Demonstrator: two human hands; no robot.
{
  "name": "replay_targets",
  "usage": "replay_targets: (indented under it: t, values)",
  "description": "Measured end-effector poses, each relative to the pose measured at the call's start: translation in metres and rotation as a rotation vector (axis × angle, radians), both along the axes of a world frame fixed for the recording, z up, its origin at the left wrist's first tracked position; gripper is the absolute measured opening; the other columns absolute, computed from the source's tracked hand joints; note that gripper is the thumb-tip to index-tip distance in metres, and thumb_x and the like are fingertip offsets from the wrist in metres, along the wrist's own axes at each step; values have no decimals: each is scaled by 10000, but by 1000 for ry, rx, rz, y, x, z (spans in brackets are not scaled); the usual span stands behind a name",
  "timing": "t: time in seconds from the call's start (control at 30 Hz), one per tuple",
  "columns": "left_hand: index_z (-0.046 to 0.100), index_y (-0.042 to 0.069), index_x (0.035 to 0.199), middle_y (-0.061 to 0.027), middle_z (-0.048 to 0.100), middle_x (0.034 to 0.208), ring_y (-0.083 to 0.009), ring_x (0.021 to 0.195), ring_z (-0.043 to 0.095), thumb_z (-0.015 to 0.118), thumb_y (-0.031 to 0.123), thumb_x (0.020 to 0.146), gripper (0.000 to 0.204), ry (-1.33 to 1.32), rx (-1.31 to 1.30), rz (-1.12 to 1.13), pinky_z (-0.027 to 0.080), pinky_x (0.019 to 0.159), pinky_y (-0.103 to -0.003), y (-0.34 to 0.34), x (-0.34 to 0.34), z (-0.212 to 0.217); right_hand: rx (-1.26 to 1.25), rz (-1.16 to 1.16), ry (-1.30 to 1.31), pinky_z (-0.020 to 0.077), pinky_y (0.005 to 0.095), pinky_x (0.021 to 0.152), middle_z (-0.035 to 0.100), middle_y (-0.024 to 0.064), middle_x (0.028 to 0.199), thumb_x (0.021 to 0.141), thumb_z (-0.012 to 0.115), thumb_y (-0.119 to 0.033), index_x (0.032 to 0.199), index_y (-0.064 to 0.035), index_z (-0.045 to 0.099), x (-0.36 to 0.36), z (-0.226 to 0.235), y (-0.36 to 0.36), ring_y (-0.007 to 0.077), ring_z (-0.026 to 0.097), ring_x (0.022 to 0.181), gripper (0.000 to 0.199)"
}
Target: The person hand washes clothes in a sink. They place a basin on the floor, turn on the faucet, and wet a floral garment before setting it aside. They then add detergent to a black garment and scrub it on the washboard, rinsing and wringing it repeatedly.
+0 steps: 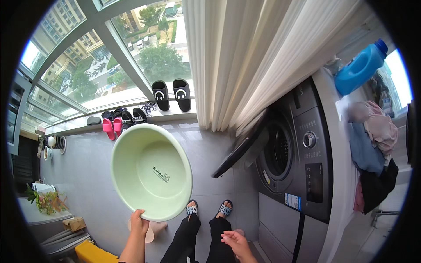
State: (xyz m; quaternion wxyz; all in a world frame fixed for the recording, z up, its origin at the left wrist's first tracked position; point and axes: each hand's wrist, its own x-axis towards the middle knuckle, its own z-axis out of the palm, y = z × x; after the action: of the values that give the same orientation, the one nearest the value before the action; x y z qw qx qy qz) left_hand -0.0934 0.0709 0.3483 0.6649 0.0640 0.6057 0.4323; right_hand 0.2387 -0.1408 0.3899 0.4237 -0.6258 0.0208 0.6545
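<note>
My left hand (139, 224) grips the lower rim of a large round pale-green plastic basin (151, 153). The basin is tilted so that its inside faces me, and nothing lies in it. Its bottom bears a small dark print. My right hand (238, 244) is in front of my right leg, fingers loosely bent and a little apart, holding nothing. To the right stands a dark grey front-loading washing machine (313, 118). Its round door (241, 151) is swung out toward the basin, and the drum opening (278, 149) shows dark inside.
Clothes (372, 153) hang over the white counter beside a blue detergent bottle (362, 65). A cream curtain (228, 61) falls behind the machine door. Black slippers (171, 95) stand on the window ledge; pink slippers (112, 128) lean below. A yellow box (94, 253) and potted plant (46, 201) are left.
</note>
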Motion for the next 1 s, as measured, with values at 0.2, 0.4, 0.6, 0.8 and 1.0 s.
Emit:
replay_targets:
  t: [0.2, 0.4, 0.6, 0.8, 1.0]
  values:
    - [503, -68, 1204, -137, 589, 1115, -262, 1041, 594, 576, 61, 752, 475, -11, 310, -416, 477, 939, -407, 37, 59, 178, 507, -227, -142, 437, 324, 987, 422, 150, 1416, 866, 738, -264, 1464, -22, 318, 14, 136, 5, 189, 517, 1194, 769]
    - [502, -33, 1222, -126, 609, 1105, -247, 984, 635, 629, 119, 765, 499, -197, 463, -807, 536, 879, -382, 29, 181, 272, 719, -373, -653, 378, 372, 1053, 372, 156, 1437, 798, 774, -469, 1495, -4, 216, 40, 230, -56, 225, 441, 1274, 1007]
    - [536, -26, 1195, -130, 634, 1109, -234, 993, 645, 679, 140, 824, 431, -379, 391, -1144, 533, 883, -382, -34, 296, 327, 562, -774, -902, 407, 345, 1012, 502, 114, 1295, 892, 640, -105, 1408, 28, 305, 67, 300, -142, 179, 506, 1166, 630]
    - [584, -16, 1150, -124, 668, 1053, -222, 949, 669, 708, 124, 827, 373, -519, 406, -1365, 538, 866, -376, -102, 395, 376, 526, -1003, -926, 428, 366, 1006, 505, 137, 1277, 845, 663, -68, 1381, 33, 320, 125, 315, -235, 203, 519, 1166, 644]
    - [579, -34, 1160, -127, 663, 1037, -231, 937, 665, 622, 69, 797, 380, -504, 446, -1185, 540, 862, -367, -115, 441, 381, 621, -783, -1025, 404, 395, 1032, 504, 172, 1320, 812, 778, -331, 1388, 76, 348, 191, 321, -261, 261, 513, 1223, 826]
